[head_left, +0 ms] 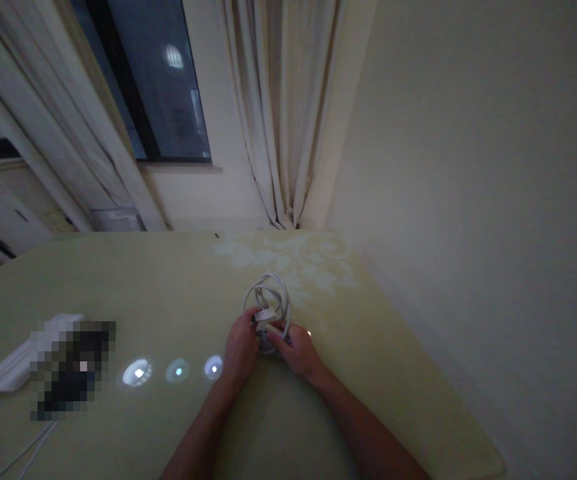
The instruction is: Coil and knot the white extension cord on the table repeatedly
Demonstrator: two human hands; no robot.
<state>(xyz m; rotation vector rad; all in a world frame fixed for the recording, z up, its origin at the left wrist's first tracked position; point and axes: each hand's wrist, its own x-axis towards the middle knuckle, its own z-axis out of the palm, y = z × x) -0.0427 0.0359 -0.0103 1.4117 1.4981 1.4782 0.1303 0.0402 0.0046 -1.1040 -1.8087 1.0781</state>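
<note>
A coiled white cable (285,297) is between my two hands, above the middle of the table, with its loops standing up past my fingers. At the near side of the coil is a white block-like end piece (266,315), probably a plug, too small to make out fully. My left hand (242,341) is closed on the coil's left side, fingertips beside the white piece. From the right, my right hand (299,348) grips the lower part of the coil, thumb pointing inward. My fingers hide part of the lower loops.
The pale green table (168,287) has a white floral pattern at its far right. To the left lie a white power strip (5,367) and a blurred-out dark object (71,383), with thin white cords (28,450) nearby. A wall (468,167) borders the right; curtains (288,120) hang behind.
</note>
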